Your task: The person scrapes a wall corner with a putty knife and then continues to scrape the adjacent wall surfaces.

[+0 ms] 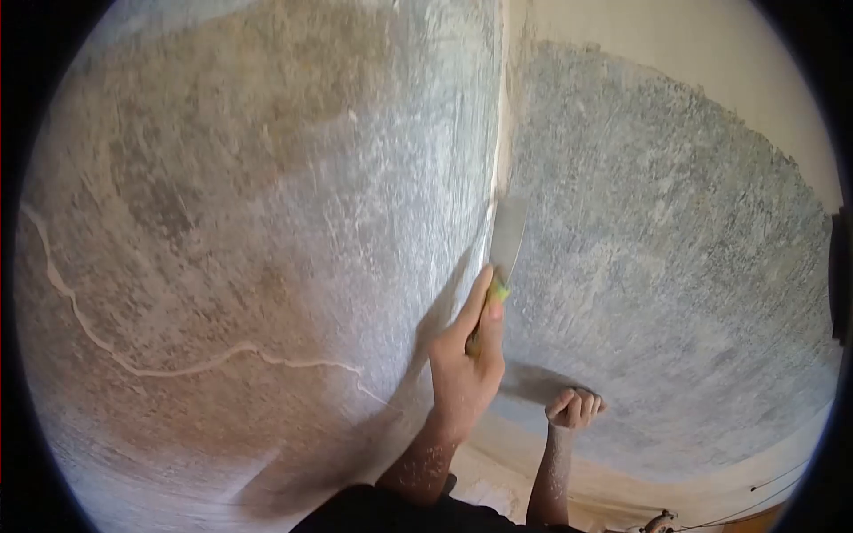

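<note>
My left hand (pixel 466 364) is wrapped around the handle of a putty knife (pixel 508 233), with its index finger stretched up along the handle. A bit of yellow-green handle shows by the fingers. The broad metal blade points upward and lies at the inside corner (pixel 500 133) where two walls meet. To the right and lower, my right hand (pixel 577 409) is curled into a fist near the right wall (pixel 657 231). No object shows in it. Pale dust or specks cover both forearms.
On the left wall (pixel 267 222), rough grey and brown patches surround a pale wavy crack line (pixel 160 369). Cream paint (pixel 711 53) borders the grey area at upper right. Thin wires (pixel 782 489) and a small fixture (pixel 659 522) show at lower right. A dark object (pixel 839 275) stands at the right edge.
</note>
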The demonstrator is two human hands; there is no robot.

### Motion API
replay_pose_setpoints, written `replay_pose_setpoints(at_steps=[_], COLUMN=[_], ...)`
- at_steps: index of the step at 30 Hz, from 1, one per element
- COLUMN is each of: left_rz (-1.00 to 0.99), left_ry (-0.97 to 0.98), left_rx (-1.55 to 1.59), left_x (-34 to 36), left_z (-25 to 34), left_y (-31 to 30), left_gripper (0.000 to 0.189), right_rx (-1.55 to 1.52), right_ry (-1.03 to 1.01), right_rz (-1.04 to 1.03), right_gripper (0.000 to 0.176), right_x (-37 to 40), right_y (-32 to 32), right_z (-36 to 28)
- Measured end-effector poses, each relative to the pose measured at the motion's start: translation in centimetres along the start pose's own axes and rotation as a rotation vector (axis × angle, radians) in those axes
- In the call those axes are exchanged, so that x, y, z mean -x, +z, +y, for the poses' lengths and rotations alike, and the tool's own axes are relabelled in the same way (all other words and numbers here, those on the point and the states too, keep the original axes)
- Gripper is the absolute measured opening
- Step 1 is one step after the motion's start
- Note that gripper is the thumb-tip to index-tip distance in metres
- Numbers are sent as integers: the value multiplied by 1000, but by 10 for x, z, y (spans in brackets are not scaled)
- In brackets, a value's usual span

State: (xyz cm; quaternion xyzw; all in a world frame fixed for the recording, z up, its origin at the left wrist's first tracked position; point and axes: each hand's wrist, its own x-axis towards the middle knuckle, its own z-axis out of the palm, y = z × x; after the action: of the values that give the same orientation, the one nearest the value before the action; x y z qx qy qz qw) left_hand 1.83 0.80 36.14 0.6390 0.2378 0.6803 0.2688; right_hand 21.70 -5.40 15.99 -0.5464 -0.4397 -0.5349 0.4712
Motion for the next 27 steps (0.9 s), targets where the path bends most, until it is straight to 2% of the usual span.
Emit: replay_pose_setpoints(at_steps=[4, 8, 11, 14, 15, 17, 21, 25, 27], left_rz=[-13, 26, 41, 21, -23, -36, -34, -96, -56], left_ry=[-80, 91, 128, 85, 3, -45, -26, -138, 27], left_rx=[35, -79, -101, -123, -74, -72, -78, -49, -136], left_x=[-41, -18, -16, -37, -35, -10, -12, -13, -7], left_z=[29, 7, 0, 21, 25, 17, 21, 16, 6], left_y=[5, 0, 0, -2, -1, -2, 1, -15, -12], left_gripper=[35, 32, 32, 33, 36, 36, 35, 35, 33], right_rx=[22, -10, -1, 5, 12, 10, 23, 9, 12], right_ry=[33, 32, 18, 70, 59, 27, 36, 49, 41], right_rz=[-27, 7, 16, 26, 21, 10, -26, -22, -34], right_gripper=[20, 21, 21, 22, 22, 22, 21, 21, 22], right_x=[0, 1, -1, -3, -3, -1, 0, 2, 2], right_y=[-7, -3, -2, -1, -2, -6, -6, -4, -6], right_z=[-8, -5, -5, -10, -9, -5, -7, -6, -4])
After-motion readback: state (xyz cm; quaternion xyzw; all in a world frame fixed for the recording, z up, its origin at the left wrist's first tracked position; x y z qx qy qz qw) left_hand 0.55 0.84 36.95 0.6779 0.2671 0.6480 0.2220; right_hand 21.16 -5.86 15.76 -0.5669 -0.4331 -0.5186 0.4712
